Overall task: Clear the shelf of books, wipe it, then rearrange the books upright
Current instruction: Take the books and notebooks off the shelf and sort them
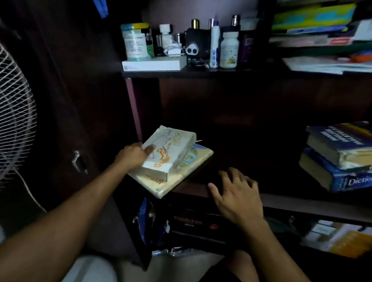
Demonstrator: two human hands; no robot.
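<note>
Head view, dim cupboard interior. Left hand (135, 153) at centre-left of the frame, gripped the near-left edge of a white-covered book (168, 152) scribbled with orange and purple lines, thumb on top of the cover. Lay tilted on a larger cream book (191, 174), itself flat on the dark wooden shelf (309, 205) and jutting over its front edge at lower centre. Right hand (236, 196) at centre-right, fingers spread and relaxed, holding nothing, placed at the shelf's front edge just right of the cream book; touching the wood or hovering, could not tell. At the right of the frame, on the same shelf, stacked flat: a thick blue book (349, 142) over a blue dictionary (342, 175). On the upper shelf, top centre, crowded bottles and jars (229, 49) beside a flat white box (154, 65). Top right, more books and papers (323, 22) piled flat. Far left, a white fan grille (6, 115). Below the shelf, a dark book (194, 225) and yellow books (350, 242), blurred.
</note>
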